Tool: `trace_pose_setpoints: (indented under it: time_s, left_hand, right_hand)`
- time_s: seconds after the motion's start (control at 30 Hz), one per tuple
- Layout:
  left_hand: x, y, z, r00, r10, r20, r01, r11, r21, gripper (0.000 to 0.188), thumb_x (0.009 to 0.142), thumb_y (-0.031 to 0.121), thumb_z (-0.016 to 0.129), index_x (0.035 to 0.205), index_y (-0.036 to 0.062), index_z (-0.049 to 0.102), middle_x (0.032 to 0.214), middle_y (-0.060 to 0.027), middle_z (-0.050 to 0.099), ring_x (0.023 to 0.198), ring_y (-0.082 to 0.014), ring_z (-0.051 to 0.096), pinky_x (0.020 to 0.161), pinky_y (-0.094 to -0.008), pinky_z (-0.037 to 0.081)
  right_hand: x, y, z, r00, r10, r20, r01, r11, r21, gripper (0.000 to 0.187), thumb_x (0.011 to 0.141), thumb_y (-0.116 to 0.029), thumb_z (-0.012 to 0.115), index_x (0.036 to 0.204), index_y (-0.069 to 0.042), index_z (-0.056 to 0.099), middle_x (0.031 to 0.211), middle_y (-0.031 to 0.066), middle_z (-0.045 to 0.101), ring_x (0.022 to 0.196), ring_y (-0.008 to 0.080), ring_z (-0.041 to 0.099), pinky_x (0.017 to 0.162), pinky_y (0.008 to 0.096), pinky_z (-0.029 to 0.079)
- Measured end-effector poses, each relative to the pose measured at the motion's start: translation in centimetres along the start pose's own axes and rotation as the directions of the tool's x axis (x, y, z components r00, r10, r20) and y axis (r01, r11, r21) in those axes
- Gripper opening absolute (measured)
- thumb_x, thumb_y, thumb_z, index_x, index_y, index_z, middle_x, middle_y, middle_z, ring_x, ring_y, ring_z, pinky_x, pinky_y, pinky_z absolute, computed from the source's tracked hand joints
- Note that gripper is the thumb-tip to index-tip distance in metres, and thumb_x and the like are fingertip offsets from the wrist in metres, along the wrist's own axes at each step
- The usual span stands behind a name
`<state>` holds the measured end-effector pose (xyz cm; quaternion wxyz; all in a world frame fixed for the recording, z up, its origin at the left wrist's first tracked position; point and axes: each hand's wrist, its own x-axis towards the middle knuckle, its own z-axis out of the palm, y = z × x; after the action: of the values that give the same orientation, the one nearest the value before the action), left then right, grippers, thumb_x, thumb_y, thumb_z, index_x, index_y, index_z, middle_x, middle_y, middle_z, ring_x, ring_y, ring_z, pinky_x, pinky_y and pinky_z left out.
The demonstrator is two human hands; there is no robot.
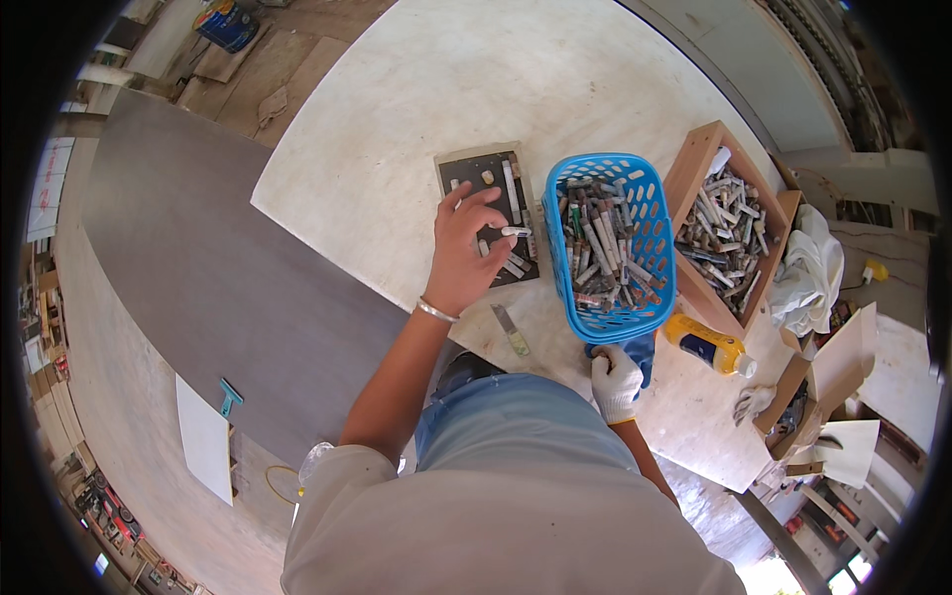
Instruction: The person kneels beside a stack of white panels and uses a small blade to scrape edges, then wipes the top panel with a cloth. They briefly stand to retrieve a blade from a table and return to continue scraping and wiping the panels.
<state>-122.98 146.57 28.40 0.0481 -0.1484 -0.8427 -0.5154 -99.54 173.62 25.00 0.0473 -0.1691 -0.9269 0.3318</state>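
Observation:
My bare left hand [459, 248], with a bangle at the wrist, pinches a short white crayon-like stick [515, 231] between thumb and fingertips. It hovers over a dark flat board [511, 274] on which several similar sticks and a small pale lump [487, 178] lie. Right of the board stands a blue plastic basket [654, 238] holding many worn, wrapped sticks. My right hand [616, 385], in a white knit glove, is closed just below the basket's near end, beside something blue [643, 359]. Whatever its fingers hold, if anything, is hidden. A flat blade-like tool [512, 330] lies between my hands.
A wooden box [691, 164] full of sticks sits right of the basket. Near it are a yellow bottle [709, 345], crumpled white plastic [808, 270], a loose glove [754, 403] and an open cardboard box [843, 357]. A grey sheet [218, 258] adjoins the pale tabletop [397, 129] at left.

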Motion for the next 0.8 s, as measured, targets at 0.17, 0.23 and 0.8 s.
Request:
trace_pose_setpoints:
  time_s: [0.17, 0.23, 0.8]
  left_hand:
    - [-1.0, 4.3, -2.4, 0.985, -0.166, -0.047, 0.111, 0.818, -0.564, 0.029, 0.088, -0.01, 0.075, 0.111, 0.0042, 0.065, 0.116, -0.0119, 0.075, 0.115, -0.0221, 0.072, 0.102, -0.0373, 0.054]
    - [-1.2, 5.7, -3.3, 0.985, -0.135, -0.111, 0.047, 0.819, -0.572, 0.031, 0.087, -0.013, 0.075, 0.112, 0.002, 0.065, 0.108, -0.0107, 0.074, 0.11, -0.0218, 0.073, 0.097, -0.0367, 0.056]
    - [-0.2, 4.3, -2.6, 0.988, -0.13, -0.087, 0.119, 0.985, -0.128, 0.017, 0.086, 0.002, 0.082, 0.096, 0.0065, 0.07, 0.09, -0.0041, 0.07, 0.085, -0.0192, 0.06, 0.078, -0.0339, 0.05]
  right_hand:
    - [0.0, -0.2, -0.1, 1.0, 0.026, 0.012, -0.026, 1.0, -0.001, 0.014, 0.088, -0.007, 0.067, 0.093, -0.007, 0.079, 0.083, 0.0163, 0.077, 0.072, 0.0327, 0.076, 0.068, 0.0388, 0.059]
    - [0.1, -0.3, -0.1, 1.0, 0.017, 0.01, -0.017, 1.0, 0.01, 0.014, 0.088, -0.007, 0.067, 0.093, -0.006, 0.079, 0.083, 0.0161, 0.077, 0.072, 0.0327, 0.076, 0.069, 0.0387, 0.06]
    - [0.0, 0.0, 0.0, 1.0, -0.014, 0.007, 0.014, 1.0, -0.027, 0.014, 0.088, -0.008, 0.066, 0.093, -0.007, 0.079, 0.084, 0.0157, 0.077, 0.072, 0.034, 0.076, 0.069, 0.0404, 0.06]
